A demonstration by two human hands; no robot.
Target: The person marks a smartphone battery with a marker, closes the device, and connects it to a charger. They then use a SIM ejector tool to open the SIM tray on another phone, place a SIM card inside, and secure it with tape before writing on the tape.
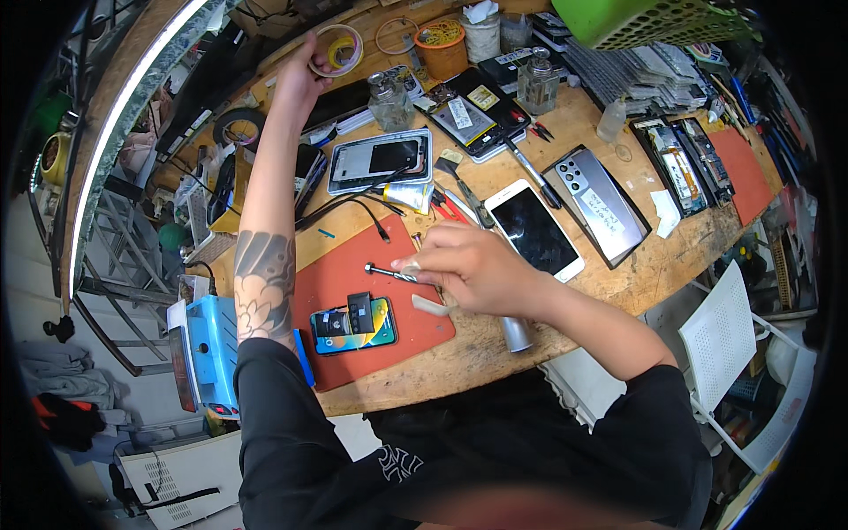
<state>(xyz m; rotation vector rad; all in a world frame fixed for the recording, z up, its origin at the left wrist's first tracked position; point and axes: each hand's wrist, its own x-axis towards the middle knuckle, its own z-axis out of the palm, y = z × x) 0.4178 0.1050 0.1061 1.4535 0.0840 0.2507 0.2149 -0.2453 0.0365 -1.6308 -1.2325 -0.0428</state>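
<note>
At the far left of the bench, my left hand (pixel 305 78) is raised with its fingers closed on a roll of tape (pixel 355 60). Between the fingers of my right hand (pixel 481 269) is a slim metal tool (pixel 382 270) with a dark round end, like a small screwdriver. It hovers above a red mat (pixel 353 265). Below it on the mat lies a phone (pixel 382 333) with a lit or colourful screen and small black parts (pixel 359 313) on top. A pale curved strip (pixel 430 306) rests near my right hand.
To the right lie a white phone (pixel 536 231), a silver phone (pixel 602 208) and an opened phone (pixel 676 172). Glass jars (pixel 537 84), a tray (pixel 340 168) and an orange pot (pixel 441 53) stand farther back. A blue device (pixel 213 349) sits left; a silver cylinder (pixel 518 335) is at the front edge.
</note>
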